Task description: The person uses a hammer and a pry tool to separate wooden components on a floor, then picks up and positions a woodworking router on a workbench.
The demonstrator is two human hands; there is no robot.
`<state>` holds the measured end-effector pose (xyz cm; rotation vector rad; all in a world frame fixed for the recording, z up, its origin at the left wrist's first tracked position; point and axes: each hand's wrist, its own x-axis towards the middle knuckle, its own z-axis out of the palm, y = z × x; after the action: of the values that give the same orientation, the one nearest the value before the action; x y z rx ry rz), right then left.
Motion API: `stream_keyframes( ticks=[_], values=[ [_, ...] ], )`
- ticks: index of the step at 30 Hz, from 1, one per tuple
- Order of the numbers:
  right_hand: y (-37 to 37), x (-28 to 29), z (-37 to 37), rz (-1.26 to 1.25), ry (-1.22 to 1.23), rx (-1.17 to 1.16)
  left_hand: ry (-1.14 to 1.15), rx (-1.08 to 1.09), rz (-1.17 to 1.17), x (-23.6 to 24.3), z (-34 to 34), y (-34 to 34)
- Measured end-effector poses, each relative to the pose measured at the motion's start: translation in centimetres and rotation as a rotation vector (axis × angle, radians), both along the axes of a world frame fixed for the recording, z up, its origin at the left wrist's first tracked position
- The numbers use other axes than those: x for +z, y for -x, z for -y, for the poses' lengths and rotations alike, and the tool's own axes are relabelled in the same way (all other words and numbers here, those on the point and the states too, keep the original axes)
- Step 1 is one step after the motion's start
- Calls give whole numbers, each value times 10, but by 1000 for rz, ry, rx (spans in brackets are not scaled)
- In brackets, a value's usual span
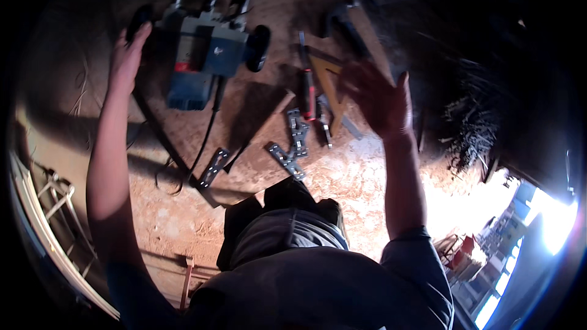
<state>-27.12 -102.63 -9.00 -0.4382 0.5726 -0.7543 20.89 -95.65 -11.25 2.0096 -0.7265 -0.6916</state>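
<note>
A blue and grey plunge router [211, 55] with black side knobs rests on the brown work surface, its cord trailing toward me. My left hand [129, 55] is closed around its left knob, arm stretched forward. Over the right side of the surface my right hand [380, 101] hovers, slightly blurred, fingers apart and nothing in it. Closest to that hand is a yellow set square [328, 85]. Beside the square lies a screwdriver [309, 95] with a red and black handle. Metal hinges [298, 131] lie nearer my body.
A dark hammer [347, 27] lies at the far right of the surface. A wooden strip [269, 119] sits between router and hinges. Another hinge [214, 167] lies near the front edge. To the right is a heap of thin dark strips [471, 116]. Bright light enters at lower right.
</note>
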Motion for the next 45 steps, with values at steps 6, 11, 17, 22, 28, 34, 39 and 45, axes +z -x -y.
stream_keyframes(
  ticks=[6, 11, 17, 22, 28, 34, 39, 45],
  values=[
    [-21, 4, -45, 325, -81, 96, -192, 4, 104, 21, 5, 13],
    [-28, 22, -77, 482, 67, 234, 55, -65, 575, 47, -29, 42],
    [-55, 66, -133, 494, 31, 503, 341, -441, 397, 144, -144, 198],
    [-87, 93, -208, 502, -14, 791, 468, -475, 419, 151, -235, 248],
    [-88, 98, -306, 707, -98, 1003, 394, -338, 370, 155, -358, 275],
    [-61, 110, -356, 428, -311, 1057, 344, -255, 455, 168, -417, 302],
    [-52, 102, -366, 473, -756, 1073, 227, -175, 627, 162, -435, 330],
    [-25, 89, -365, -26, -638, 942, -108, -207, 689, 138, -401, 378]
  ],
)
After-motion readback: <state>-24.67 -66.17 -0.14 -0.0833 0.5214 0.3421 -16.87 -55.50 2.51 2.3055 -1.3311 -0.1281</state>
